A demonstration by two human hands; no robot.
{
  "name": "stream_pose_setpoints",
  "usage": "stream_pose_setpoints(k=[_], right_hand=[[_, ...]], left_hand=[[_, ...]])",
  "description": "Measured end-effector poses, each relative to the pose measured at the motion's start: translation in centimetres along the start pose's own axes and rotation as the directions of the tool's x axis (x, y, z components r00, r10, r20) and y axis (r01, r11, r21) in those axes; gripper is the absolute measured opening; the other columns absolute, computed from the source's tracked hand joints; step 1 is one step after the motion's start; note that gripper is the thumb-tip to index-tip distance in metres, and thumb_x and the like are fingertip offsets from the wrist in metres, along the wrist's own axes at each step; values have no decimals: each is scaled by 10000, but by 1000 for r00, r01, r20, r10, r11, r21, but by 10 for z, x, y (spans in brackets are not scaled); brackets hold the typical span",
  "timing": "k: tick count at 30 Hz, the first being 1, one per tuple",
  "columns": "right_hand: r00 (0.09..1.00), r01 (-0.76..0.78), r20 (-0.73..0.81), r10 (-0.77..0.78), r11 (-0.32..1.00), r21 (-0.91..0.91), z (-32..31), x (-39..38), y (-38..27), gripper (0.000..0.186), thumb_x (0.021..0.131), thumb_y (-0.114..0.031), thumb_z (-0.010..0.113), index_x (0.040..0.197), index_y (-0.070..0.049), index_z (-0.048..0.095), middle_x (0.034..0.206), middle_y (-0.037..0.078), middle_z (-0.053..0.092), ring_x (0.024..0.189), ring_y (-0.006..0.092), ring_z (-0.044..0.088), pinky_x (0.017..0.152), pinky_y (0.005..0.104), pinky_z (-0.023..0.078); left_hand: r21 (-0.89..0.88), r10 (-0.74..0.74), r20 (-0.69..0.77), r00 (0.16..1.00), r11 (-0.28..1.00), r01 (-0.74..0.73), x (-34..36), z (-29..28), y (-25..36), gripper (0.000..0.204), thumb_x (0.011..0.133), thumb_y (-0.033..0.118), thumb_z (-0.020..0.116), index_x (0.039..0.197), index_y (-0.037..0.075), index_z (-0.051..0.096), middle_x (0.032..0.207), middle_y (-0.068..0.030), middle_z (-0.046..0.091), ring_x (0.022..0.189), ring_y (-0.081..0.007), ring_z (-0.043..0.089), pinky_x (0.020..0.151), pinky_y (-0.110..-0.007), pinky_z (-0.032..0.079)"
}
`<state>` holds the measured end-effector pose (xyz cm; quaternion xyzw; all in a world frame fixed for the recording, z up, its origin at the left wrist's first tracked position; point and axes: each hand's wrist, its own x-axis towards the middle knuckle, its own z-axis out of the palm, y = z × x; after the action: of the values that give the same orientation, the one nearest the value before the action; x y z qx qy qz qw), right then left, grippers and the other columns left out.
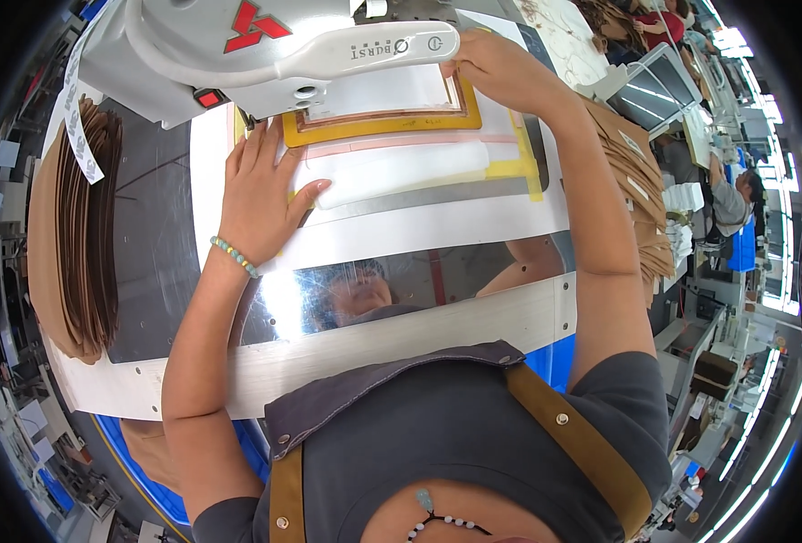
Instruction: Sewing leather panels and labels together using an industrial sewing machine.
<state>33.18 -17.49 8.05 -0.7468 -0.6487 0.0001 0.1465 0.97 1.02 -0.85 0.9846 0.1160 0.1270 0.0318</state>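
My left hand point(263, 195) lies flat with its fingers spread on the white sheet point(419, 213), its fingertips beside the left end of a yellow frame point(383, 131). The thumb points toward a long translucent white strip point(392, 174). At the frame's far right end is my right hand point(505, 72), fingers bent and drawn together by the frame's edge. What they grip, if anything, I cannot make out, as a white machine arm point(365, 56) partly covers that spot. Yellow tape point(526, 163) marks the sheet's right side.
A grey-white sewing machine head point(184, 54) with a red button point(207, 98) overhangs the work. Brown paper-like pieces stand stacked at the left point(75, 235), and more brown pieces point(632, 181) lie at the right. A shiny metal plate point(410, 281) runs along the near table edge.
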Motion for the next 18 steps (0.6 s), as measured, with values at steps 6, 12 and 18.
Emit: stream_pose_setpoints(k=[6,12,18], right_hand=[[926,-117,351,141,989,-89,24,-2,-18,89,946,-31,561,936,-55,646,1046,173,663,951,347,643,833,450,499],[966,-63,232,116,973,-223,28,-1,-27,134,903,-8,604,909,-72,722,923,158,665,889,355,669,833,444,541],[984,9,168,-56,963,268,38,18,-50,458,944,28,539,1241,-194,807,997,119,694,976,314,682,879,411,545]], left_hand=[[-20,-1,-7,1000,1000,0,1,1,0,693,1045,575,550,1512,63,585,1648,-252,422,1561,-418,328,1294,-525,195],[-27,-17,-2,1000,999,17,-1,2,0,705,1039,604,537,1488,64,603,1649,-255,418,1554,-420,339,1287,-538,205],[-33,-23,-13,1000,999,23,-1,4,1,700,1040,609,529,1461,58,626,1644,-255,423,1542,-430,350,1279,-545,220]])
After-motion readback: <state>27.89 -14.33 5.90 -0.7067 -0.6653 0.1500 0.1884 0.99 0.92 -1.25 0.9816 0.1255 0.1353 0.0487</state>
